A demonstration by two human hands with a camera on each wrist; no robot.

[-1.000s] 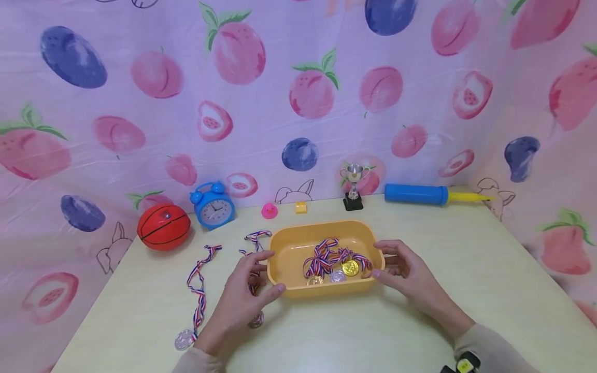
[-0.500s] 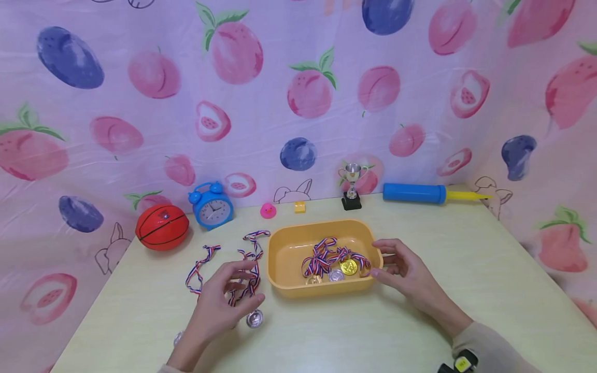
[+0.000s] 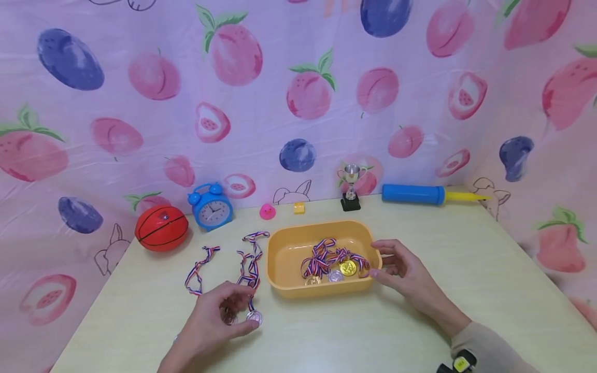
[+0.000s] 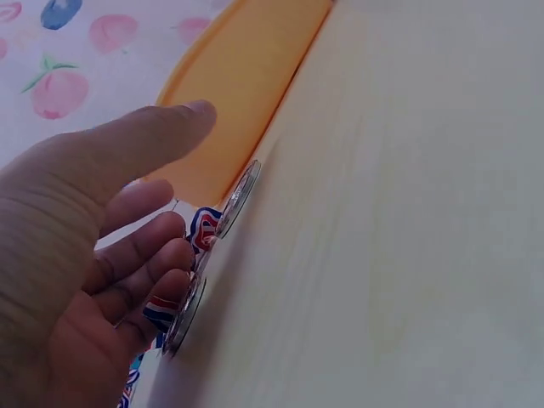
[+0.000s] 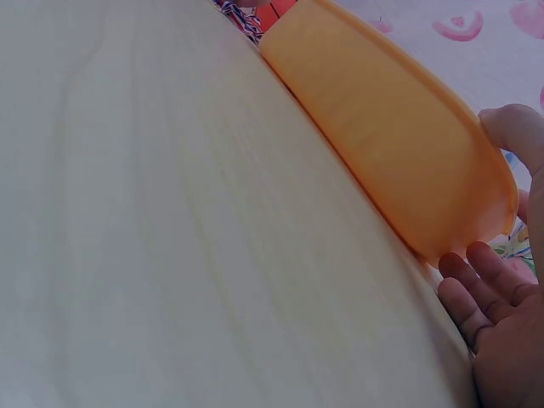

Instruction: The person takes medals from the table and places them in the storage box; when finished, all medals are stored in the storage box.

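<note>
My left hand (image 3: 205,321) is low over the table, its thumb and fingers spread around two medals. A silver medal (image 3: 254,317) is near the thumb tip, and a darker medal (image 3: 229,317) is partly covered by the hand. In the left wrist view, curled fingertips are right beside the nearer medal (image 4: 184,316) and its striped ribbon (image 4: 161,311). My right hand (image 3: 412,277) touches the right end of a yellow plastic basin (image 3: 322,292), thumb at the rim and fingers relaxed along the wall. Inside the basin are a gold medal (image 3: 347,268), a silver one and another, with tangled ribbons.
Another striped ribbon (image 3: 193,277) lies further left, its medal mostly behind my left hand. Along the back are a red ball (image 3: 161,228), blue alarm clock (image 3: 212,209), pink duck (image 3: 267,211), small yellow block (image 3: 299,208), trophy cup (image 3: 351,189) and blue pump (image 3: 412,194).
My left hand has left the basin's left end and moved left and toward the front, down over the medals. The right hand stays at the basin.
</note>
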